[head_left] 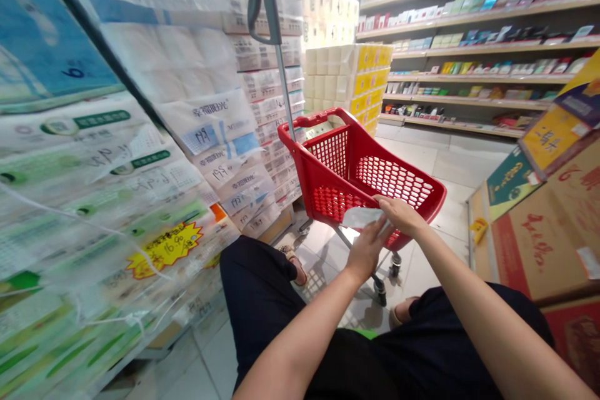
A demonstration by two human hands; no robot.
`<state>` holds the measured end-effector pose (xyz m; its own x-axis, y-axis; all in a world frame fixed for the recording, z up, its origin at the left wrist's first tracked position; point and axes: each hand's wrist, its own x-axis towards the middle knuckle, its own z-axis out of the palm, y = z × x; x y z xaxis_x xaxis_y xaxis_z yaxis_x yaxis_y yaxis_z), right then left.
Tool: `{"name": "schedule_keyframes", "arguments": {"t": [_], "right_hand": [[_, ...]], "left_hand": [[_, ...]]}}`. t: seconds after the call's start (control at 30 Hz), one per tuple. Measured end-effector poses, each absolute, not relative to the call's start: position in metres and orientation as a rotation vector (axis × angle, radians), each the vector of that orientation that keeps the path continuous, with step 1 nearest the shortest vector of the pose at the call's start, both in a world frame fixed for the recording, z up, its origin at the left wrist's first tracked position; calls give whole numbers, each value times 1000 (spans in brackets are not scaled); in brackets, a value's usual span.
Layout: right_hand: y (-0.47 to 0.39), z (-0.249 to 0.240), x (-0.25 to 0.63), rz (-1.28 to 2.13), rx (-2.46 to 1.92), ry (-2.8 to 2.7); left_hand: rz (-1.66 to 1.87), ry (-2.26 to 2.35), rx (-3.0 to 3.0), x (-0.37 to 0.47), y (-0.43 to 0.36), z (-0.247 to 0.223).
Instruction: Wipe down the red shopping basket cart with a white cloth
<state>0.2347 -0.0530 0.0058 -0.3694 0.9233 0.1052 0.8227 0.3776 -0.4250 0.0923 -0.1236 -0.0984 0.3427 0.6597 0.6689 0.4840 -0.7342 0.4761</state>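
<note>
A pale, thin sheet [362, 217], too blurred to name exactly, lies against the side of the red shopping cart [323, 172]. My left hand [366, 249] has its fingers pressed together at the sheet's right end. Close against those fingertips, my right hand [399, 215] has its fingers curled, partly over the left ones. Whatever the right fingers grip is hidden. The cart's basket stands just beyond both hands, and a grey pole with a handle [265, 9] rises at its left corner.
Wrapped tissue packs [220, 119] are stacked high on the left, with a yellow price sign [166, 250]. Cardboard cartons [544, 231] stand close on the right. Shelves of boxed goods [469, 44] line the back. My knees flank the cart's wheels [380, 290] on the tiled floor [450, 162].
</note>
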Motion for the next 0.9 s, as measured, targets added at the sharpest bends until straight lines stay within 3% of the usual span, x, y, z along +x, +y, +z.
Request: {"name": "schedule_keyframes", "arguments": {"t": [0.13,0.4,0.77,0.9], "right_hand": [[-53,6,236,434,-1537,-2317],[-63,18,230,431,-1469,-2354],[-65,21,231,424,-1419,-2371],[-66,21,231,419,-1432,-2386]], "left_hand": [[1219,1006,2533,70,-126,-97],[1606,1626,1893,16,-72,-78],[1216,1221,2214,59,-122,-121],[1476,1424,2014,33,-112,-106]]}}
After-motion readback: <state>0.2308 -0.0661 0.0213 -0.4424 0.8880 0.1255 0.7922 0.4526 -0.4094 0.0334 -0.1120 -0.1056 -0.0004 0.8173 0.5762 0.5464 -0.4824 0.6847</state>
